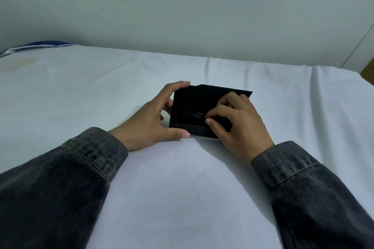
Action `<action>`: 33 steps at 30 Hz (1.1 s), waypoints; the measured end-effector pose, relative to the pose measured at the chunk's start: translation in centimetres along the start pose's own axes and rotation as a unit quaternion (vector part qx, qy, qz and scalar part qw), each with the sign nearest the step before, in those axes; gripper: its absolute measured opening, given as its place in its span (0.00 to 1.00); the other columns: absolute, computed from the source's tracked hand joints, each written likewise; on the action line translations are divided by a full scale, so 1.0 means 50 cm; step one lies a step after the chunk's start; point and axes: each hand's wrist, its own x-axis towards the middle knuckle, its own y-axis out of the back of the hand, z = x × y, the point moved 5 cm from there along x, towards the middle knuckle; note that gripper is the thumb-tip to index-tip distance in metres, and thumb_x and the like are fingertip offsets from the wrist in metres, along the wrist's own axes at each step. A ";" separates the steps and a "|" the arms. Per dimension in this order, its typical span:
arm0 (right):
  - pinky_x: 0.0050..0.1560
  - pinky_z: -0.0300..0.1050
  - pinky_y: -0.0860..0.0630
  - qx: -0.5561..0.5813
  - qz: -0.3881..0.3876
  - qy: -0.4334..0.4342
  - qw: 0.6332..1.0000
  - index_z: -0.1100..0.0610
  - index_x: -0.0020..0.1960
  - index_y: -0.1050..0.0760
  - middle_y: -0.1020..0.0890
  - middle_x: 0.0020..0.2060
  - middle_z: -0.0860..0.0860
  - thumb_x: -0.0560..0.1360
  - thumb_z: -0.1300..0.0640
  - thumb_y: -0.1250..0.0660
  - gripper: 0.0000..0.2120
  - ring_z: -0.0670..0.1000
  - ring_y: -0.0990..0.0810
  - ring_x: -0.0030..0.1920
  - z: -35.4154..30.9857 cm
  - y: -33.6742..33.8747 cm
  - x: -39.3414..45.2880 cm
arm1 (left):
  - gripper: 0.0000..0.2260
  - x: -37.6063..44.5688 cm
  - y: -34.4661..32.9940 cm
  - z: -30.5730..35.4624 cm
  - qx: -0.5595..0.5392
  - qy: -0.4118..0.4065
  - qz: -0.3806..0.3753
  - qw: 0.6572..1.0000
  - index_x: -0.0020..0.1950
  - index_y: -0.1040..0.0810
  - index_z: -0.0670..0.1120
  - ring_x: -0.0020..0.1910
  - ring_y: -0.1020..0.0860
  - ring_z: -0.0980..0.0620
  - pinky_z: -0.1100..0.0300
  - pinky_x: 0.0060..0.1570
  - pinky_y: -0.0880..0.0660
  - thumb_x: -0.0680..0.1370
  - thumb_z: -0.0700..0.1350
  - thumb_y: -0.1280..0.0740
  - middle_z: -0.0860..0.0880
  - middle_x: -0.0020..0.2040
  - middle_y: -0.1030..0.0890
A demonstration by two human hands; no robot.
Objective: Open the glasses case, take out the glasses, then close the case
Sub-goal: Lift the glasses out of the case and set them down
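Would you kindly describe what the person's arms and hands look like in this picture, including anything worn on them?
Both arms wear long sleeves of dark, faded blue-grey denim. The left sleeve and right sleeve each end in a buttoned-style cuff with a visible stitched seam line, lighter and more worn-looking at the cuff. The left hand and right hand are bare: no gloves, rings, watch or bracelet show.

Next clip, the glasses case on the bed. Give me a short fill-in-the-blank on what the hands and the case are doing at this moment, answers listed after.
1. The flap of the black glasses case stands ____, not closed.
2. The left hand steadies the case at its ____ end.
3. The right hand reaches ____ the case, fingertips at the dark glasses.
4. The case rests on a ____ sheet.

Missing words: open; left; into; white
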 end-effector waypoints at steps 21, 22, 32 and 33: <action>0.48 0.55 0.24 -0.001 0.014 0.063 0.998 0.55 0.48 0.19 0.17 0.51 0.48 0.76 0.55 0.32 0.05 0.54 0.20 0.49 -0.014 0.015 0.000 | 0.45 0.005 -0.008 -0.012 -0.011 -0.003 -0.001 1.000 0.77 0.39 0.67 0.51 0.24 0.56 0.66 0.45 0.27 0.68 0.48 0.18 0.48 0.51 0.23; 0.48 0.55 0.24 -0.002 0.022 0.064 0.998 0.55 0.48 0.19 0.17 0.51 0.49 0.76 0.55 0.32 0.05 0.55 0.20 0.49 -0.015 0.018 0.000 | 0.45 0.005 -0.007 -0.012 -0.007 -0.005 0.000 1.000 0.77 0.39 0.67 0.51 0.24 0.56 0.67 0.46 0.27 0.68 0.48 0.18 0.48 0.51 0.22; 0.48 0.55 0.23 -0.003 0.089 0.079 0.993 0.57 0.48 0.19 0.17 0.52 0.51 0.76 0.57 0.32 0.05 0.56 0.20 0.50 -0.017 0.038 0.002 | 0.45 0.005 -0.002 -0.020 0.012 -0.015 0.003 1.000 0.77 0.40 0.68 0.54 0.23 0.61 0.76 0.48 0.31 0.68 0.50 0.18 0.50 0.53 0.21; 0.47 0.55 0.23 0.001 0.099 0.080 0.992 0.57 0.48 0.19 0.17 0.52 0.51 0.77 0.57 0.32 0.05 0.56 0.20 0.49 -0.016 0.041 0.002 | 0.45 0.005 -0.001 -0.021 0.012 -0.015 0.004 1.000 0.77 0.40 0.68 0.54 0.23 0.61 0.77 0.48 0.32 0.68 0.50 0.18 0.50 0.53 0.21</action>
